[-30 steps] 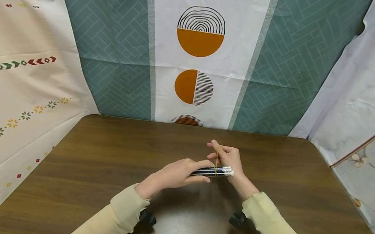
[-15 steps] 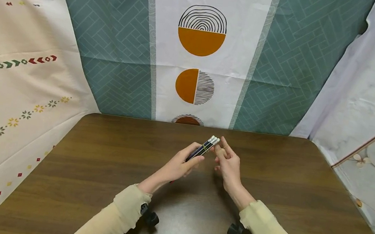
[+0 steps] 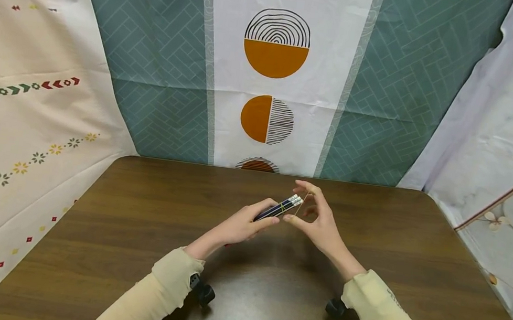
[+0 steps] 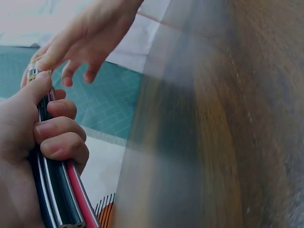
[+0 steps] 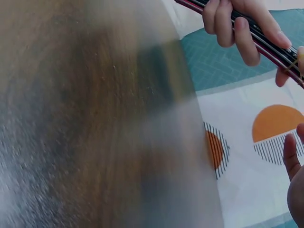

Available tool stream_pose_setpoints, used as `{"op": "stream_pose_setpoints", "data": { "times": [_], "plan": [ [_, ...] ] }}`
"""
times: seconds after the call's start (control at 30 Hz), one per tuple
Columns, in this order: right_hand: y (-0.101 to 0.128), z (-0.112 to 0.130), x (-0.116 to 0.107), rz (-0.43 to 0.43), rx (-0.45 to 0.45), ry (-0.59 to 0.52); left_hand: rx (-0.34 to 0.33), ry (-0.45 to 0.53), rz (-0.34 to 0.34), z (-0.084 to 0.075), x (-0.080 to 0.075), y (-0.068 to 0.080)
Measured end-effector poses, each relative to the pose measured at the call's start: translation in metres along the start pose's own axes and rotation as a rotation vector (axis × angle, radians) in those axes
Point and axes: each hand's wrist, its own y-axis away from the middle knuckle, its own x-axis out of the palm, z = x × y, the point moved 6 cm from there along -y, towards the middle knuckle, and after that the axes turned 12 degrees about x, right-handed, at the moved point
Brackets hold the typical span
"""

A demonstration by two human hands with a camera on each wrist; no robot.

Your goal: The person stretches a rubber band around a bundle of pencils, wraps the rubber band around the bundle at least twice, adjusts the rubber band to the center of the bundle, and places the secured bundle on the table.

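My left hand (image 3: 240,226) grips a bundle of pencils (image 3: 273,211) above the table, white eraser ends pointing up and right. Dark pencils with pale stripes (image 4: 54,190) and a red one (image 4: 80,194) show in the left wrist view, the fingers wrapped round them. Near the erasers a thin yellowish rubber band (image 3: 282,207) crosses the bundle. My right hand (image 3: 323,227) is just beyond the erasers, thumb and forefinger spread apart with a strand of the band stretched between them. In the right wrist view most of this hand is cut off at the edge.
The brown wooden table (image 3: 158,191) reaches back to a teal and white curtain (image 3: 167,65) with orange half circles. Patterned cloth (image 3: 19,117) hangs at the left, and marbled cloth (image 3: 497,171) at the right. A dark wrist camera (image 3: 206,295) hangs below the left sleeve.
The pencils have swung from nearly level to slanting up rightwards. My right hand first drew near the eraser ends, then spread its thumb and forefinger, stretching the band beyond them.
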Motion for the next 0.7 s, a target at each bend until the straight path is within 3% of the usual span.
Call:
{"op": "stream_pose_setpoints", "data": {
  "times": [0.27,0.5,0.7],
  "plan": [
    [0.002,-0.003,0.002,0.054,0.018,0.074,-0.01,-0.079,0.061,0.0,-0.003,0.001],
    [-0.003,-0.031,0.006,0.094,-0.006,0.08,0.009,-0.145,0.113,0.002,-0.004,0.0],
    [-0.001,-0.03,0.005,0.102,-0.035,0.117,0.022,-0.19,0.149,0.0,-0.005,-0.002]
  ]
}}
